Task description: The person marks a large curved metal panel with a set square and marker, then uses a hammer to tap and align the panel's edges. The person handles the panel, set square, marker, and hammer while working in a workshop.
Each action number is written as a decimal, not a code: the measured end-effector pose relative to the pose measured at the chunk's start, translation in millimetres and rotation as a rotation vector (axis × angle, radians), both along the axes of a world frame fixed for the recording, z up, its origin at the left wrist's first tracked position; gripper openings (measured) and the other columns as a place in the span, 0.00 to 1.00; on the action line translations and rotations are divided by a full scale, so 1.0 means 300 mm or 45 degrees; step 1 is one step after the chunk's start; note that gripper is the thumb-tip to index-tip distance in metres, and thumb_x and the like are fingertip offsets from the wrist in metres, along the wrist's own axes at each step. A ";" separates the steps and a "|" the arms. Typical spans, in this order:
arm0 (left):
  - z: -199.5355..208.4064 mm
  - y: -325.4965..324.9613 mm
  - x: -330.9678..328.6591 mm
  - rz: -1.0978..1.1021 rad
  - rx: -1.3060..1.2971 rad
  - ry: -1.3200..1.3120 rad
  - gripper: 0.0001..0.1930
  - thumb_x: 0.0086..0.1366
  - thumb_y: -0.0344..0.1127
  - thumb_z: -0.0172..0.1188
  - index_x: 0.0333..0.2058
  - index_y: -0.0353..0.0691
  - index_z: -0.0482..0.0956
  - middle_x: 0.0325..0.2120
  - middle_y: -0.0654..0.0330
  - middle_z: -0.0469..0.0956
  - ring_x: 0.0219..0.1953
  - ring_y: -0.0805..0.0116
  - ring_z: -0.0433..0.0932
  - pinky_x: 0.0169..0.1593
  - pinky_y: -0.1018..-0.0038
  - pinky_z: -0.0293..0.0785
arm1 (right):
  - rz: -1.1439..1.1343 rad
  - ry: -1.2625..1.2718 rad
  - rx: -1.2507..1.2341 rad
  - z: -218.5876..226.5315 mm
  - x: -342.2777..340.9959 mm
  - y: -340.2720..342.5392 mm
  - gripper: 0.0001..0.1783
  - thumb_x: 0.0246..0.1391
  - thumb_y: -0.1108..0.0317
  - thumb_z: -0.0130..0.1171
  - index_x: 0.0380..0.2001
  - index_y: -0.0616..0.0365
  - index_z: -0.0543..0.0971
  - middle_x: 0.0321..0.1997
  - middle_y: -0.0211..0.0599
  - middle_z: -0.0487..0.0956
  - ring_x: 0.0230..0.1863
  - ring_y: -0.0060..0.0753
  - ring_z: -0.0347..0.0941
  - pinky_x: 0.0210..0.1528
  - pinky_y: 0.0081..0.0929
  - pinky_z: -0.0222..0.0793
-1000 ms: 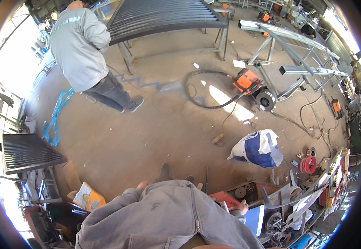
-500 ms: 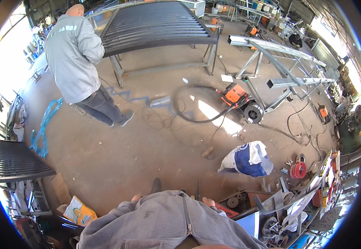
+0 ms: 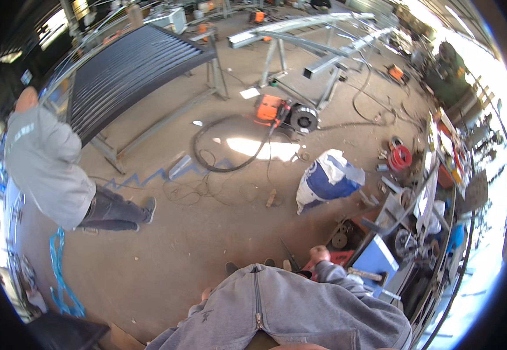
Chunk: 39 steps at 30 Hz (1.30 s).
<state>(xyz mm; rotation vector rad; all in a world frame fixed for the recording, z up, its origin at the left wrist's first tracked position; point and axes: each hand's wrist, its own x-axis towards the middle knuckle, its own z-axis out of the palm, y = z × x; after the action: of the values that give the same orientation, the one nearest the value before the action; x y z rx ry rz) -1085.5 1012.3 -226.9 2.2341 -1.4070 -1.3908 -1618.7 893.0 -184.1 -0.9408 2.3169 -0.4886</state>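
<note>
Since the frame half a second earlier, the right hand (image 3: 320,254) has moved from close against the jacket (image 3: 224,315) out to the right, and the whole view has swung rightward, so the co-worker (image 3: 52,163) and the dark slatted panel (image 3: 131,73) now sit farther left in it. Take the blue-and-white sack (image 3: 330,179) as the landmark. It is crumpled, and what it holds cannot be seen.

On the near side of the sack lies the open red case (image 3: 341,257), with round discs (image 3: 339,240) in its dark hollow. Its long axis slants away from the body and to the right, the far end pointing toward the floor just right of the sack. The right hand is beside the near end of this case, fingers curled inward; whether they grip anything, I cannot tell. The left hand (image 3: 206,293) is farther to the near left of the sack, mostly covered by the jacket, so its fingers cannot be judged.

Right of the sack is a red spool (image 3: 400,157); beyond it to the left, an orange machine (image 3: 270,109) with a black hose (image 3: 198,153). Nearer than the sack and to its right, a blue panel (image 3: 377,256) leans beside the case.
</note>
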 end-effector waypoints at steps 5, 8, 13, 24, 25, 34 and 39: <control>-0.047 -0.115 0.069 -0.160 0.065 -0.082 0.20 0.66 0.53 0.64 0.50 0.48 0.87 0.49 0.50 0.86 0.53 0.50 0.84 0.56 0.58 0.78 | -0.745 0.180 -0.367 0.014 -0.400 0.171 0.20 0.59 0.55 0.63 0.42 0.62 0.82 0.45 0.57 0.85 0.49 0.63 0.81 0.52 0.53 0.76; -0.046 -0.171 0.097 -0.327 0.121 -0.141 0.20 0.66 0.53 0.64 0.50 0.48 0.87 0.48 0.49 0.86 0.53 0.50 0.84 0.56 0.58 0.78 | -0.918 0.479 -0.276 0.051 -0.577 0.351 0.24 0.62 0.52 0.64 0.47 0.66 0.80 0.47 0.61 0.84 0.49 0.65 0.80 0.54 0.51 0.75; -0.024 -0.238 0.086 -0.494 0.207 -0.231 0.21 0.66 0.53 0.64 0.50 0.48 0.87 0.48 0.49 0.86 0.52 0.50 0.84 0.56 0.58 0.78 | -1.550 0.379 0.145 0.104 -0.711 0.537 0.39 0.55 0.48 0.66 0.60 0.68 0.74 0.61 0.61 0.79 0.65 0.59 0.73 0.69 0.47 0.67; 0.094 -0.243 -0.033 -0.574 0.283 -0.410 0.21 0.67 0.53 0.63 0.51 0.47 0.86 0.47 0.48 0.87 0.52 0.50 0.85 0.55 0.58 0.78 | -0.766 0.034 0.672 -0.182 -0.942 0.651 0.46 0.61 0.31 0.53 0.57 0.68 0.82 0.65 0.60 0.78 0.70 0.52 0.72 0.73 0.41 0.62; 0.101 -0.234 -0.046 -0.557 0.281 -0.413 0.21 0.67 0.53 0.63 0.51 0.47 0.86 0.47 0.48 0.87 0.52 0.50 0.85 0.55 0.58 0.78 | -0.719 0.027 0.688 -0.192 -0.957 0.650 0.46 0.61 0.31 0.53 0.57 0.69 0.81 0.65 0.60 0.78 0.70 0.51 0.72 0.73 0.40 0.63; 0.145 -0.276 -0.160 -0.136 0.232 -0.166 0.24 0.66 0.56 0.63 0.54 0.50 0.85 0.48 0.52 0.87 0.53 0.51 0.84 0.56 0.58 0.78 | -2.052 -0.361 -0.751 0.030 -0.820 0.494 0.25 0.57 0.56 0.65 0.45 0.71 0.76 0.35 0.45 0.81 0.30 0.39 0.77 0.32 0.42 0.76; 0.117 -0.458 -0.217 -0.182 0.128 -0.276 0.19 0.65 0.46 0.62 0.52 0.51 0.86 0.49 0.52 0.86 0.55 0.49 0.83 0.57 0.57 0.79 | -1.573 -0.214 -1.052 0.266 -0.685 0.112 0.22 0.60 0.67 0.61 0.52 0.65 0.67 0.29 0.36 0.74 0.22 0.30 0.72 0.23 0.30 0.69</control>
<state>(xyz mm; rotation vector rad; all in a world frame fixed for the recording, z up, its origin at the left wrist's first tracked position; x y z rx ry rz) -1150.5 874.9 -191.8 2.4550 -1.6278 -1.3211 -1824.2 926.5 -104.3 0.4078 2.2746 -1.9923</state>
